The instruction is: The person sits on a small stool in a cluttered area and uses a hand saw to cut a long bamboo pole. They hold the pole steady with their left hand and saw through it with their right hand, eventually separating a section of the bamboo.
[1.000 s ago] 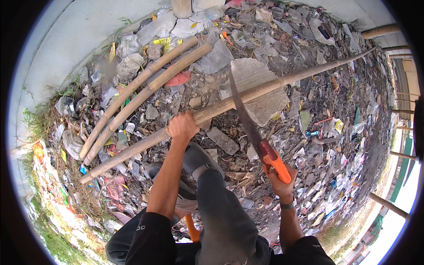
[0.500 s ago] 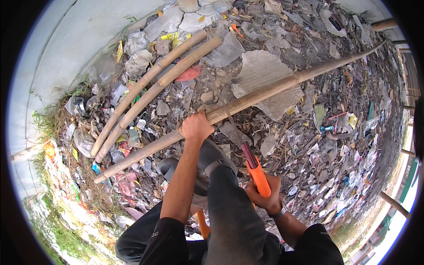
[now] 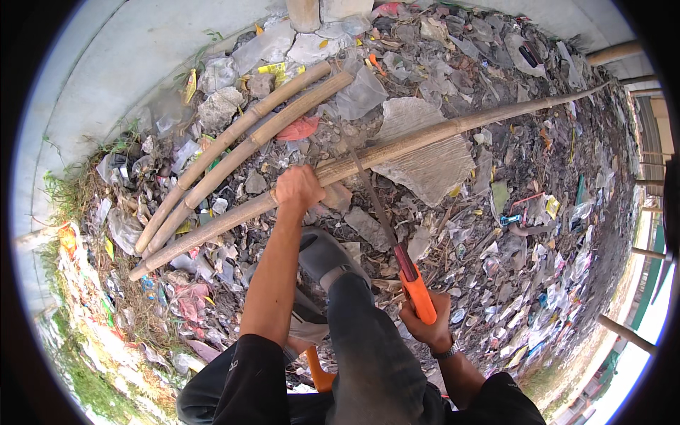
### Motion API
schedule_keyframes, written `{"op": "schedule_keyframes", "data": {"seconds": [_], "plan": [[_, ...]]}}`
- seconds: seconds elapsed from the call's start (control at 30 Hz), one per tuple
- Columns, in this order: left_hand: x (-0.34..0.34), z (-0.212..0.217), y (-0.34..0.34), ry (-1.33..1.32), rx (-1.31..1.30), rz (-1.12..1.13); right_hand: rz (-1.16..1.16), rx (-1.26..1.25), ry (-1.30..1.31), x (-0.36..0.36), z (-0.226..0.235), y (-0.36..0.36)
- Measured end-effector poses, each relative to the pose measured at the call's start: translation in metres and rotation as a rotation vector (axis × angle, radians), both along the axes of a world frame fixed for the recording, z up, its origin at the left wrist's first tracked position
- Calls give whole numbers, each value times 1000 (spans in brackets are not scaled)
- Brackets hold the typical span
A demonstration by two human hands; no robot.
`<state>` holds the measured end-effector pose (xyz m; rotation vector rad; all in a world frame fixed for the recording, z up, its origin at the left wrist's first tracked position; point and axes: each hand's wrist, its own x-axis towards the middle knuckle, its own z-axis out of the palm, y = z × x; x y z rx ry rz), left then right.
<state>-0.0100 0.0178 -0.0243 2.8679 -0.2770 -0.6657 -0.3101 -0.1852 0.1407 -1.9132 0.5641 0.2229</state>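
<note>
While the left hand (image 3: 297, 188) clamps the pole (image 3: 411, 144) near centre (to steady it, I'd guess), the right hand (image 3: 435, 331), lower right, grips the saw (image 3: 406, 262) across it.

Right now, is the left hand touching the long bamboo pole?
Touching. The head view shows the left hand closed over the long bamboo pole, which emerges on both sides of the fist with no gap visible.

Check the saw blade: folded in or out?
Out. The blade extends from the orange handle in the right hand, crossing the long bamboo pole.
</note>
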Motion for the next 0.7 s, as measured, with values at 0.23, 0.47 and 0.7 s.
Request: {"op": "schedule_keyframes", "data": {"seconds": [0.23, 0.47, 0.7], "plan": [[-3, 1, -4, 7, -27, -24, 10, -73, 58, -55, 19, -3], [-11, 7, -11, 55, -17, 13, -110, -29, 9, -5, -25, 4], [-11, 8, -15, 47, 5, -11, -49, 5, -145, 3, -63, -17]]}}
